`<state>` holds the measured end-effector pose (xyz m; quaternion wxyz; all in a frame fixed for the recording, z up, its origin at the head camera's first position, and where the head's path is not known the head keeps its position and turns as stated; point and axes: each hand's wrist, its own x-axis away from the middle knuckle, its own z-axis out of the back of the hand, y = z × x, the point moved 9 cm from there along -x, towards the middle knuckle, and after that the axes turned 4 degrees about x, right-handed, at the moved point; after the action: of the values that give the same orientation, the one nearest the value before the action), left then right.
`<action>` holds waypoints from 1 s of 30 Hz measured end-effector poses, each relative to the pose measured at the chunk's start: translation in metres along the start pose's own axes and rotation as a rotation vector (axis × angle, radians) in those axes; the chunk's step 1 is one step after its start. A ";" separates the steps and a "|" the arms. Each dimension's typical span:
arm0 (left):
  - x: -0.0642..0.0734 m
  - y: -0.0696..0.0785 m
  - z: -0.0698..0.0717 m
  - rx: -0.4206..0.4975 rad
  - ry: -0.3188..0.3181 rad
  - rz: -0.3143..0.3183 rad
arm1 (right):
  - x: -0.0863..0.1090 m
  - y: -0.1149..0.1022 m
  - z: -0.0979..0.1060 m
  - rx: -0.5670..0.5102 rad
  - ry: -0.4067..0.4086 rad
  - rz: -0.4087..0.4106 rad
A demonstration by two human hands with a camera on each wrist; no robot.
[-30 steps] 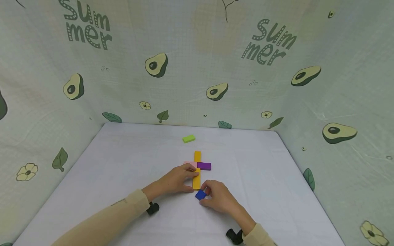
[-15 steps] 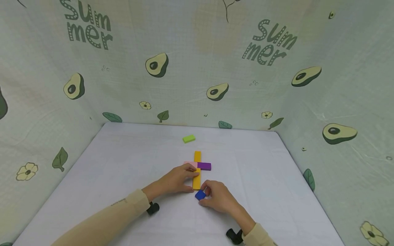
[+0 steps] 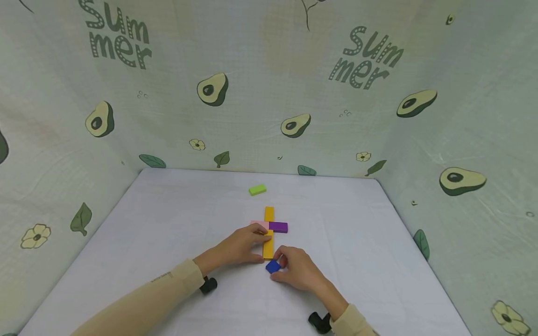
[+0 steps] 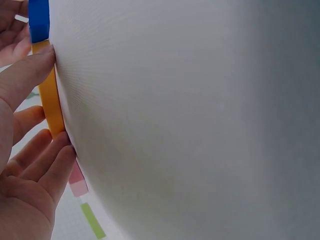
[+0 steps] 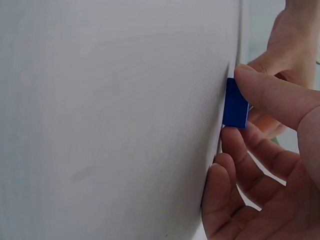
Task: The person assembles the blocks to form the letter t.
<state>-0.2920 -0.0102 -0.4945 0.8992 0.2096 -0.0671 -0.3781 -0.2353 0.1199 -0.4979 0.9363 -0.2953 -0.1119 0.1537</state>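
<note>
In the head view my left hand [image 3: 237, 246] spans the near yellow block [image 3: 268, 249], thumb by its near end and fingertips toward its far end. My right hand [image 3: 299, 269] pinches a small blue block [image 3: 272, 266] between thumb and fingers, right at the yellow block's near end and turned at an angle to it. Beyond, a pink block [image 3: 258, 224] and a purple block [image 3: 279, 227] lie end to end crosswise, and a second yellow block [image 3: 269, 213] points away from them. The left wrist view has the blue block [image 4: 39, 20] close against the yellow block [image 4: 50, 100].
A light green block [image 3: 257, 190] lies apart, farther back on the white-covered table [image 3: 189, 200]. Hanging cloth [image 3: 252, 102] printed with avocados and lettering encloses the back and sides. Black wrist cameras [image 3: 320, 322] sit under both forearms.
The blue block has shifted very slightly left, with the right thumb and fingers moving along. The left hand and the other blocks stay as they were.
</note>
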 end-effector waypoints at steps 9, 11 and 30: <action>0.000 0.001 0.001 0.018 0.004 0.001 | 0.000 0.000 0.000 0.002 -0.005 0.001; 0.000 0.000 0.001 0.027 0.003 0.003 | 0.000 0.000 0.000 0.001 -0.006 0.000; 0.001 0.001 0.002 0.030 0.001 -0.003 | -0.001 0.001 -0.002 0.004 -0.007 0.001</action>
<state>-0.2912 -0.0114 -0.4923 0.8953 0.2236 -0.0719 -0.3784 -0.2356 0.1200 -0.5003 0.9364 -0.2930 -0.1146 0.1555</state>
